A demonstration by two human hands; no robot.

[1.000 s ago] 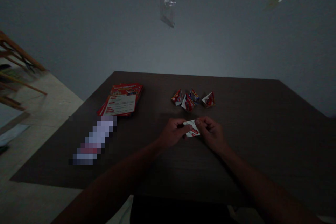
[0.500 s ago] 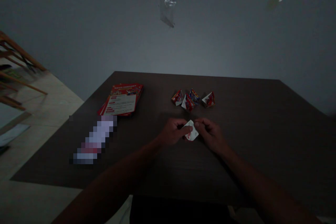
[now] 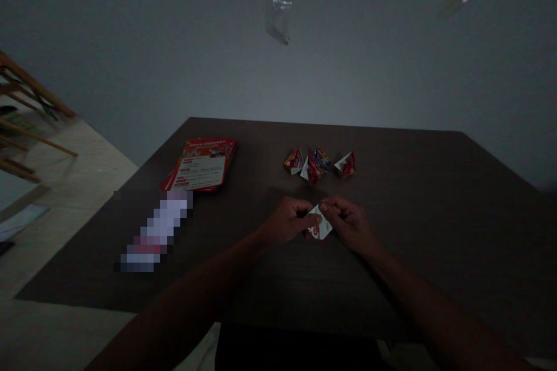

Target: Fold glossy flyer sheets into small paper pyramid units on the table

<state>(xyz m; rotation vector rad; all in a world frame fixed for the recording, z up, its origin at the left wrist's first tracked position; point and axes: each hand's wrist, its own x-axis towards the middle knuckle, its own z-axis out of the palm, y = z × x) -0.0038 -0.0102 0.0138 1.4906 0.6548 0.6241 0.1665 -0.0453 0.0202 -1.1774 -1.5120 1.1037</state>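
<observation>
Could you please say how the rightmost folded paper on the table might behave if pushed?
The folded paper looks small, so it is probably light. Its creases may keep it fairly stiff. Its angular sides suggest sliding, not rolling.

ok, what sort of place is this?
Probably an indoor room, perhaps at home or in a small workspace; can't tell which. Signs: a dark table by a pale wall, and wooden furniture on the floor beyond.

Paper partly behind left grip
</observation>
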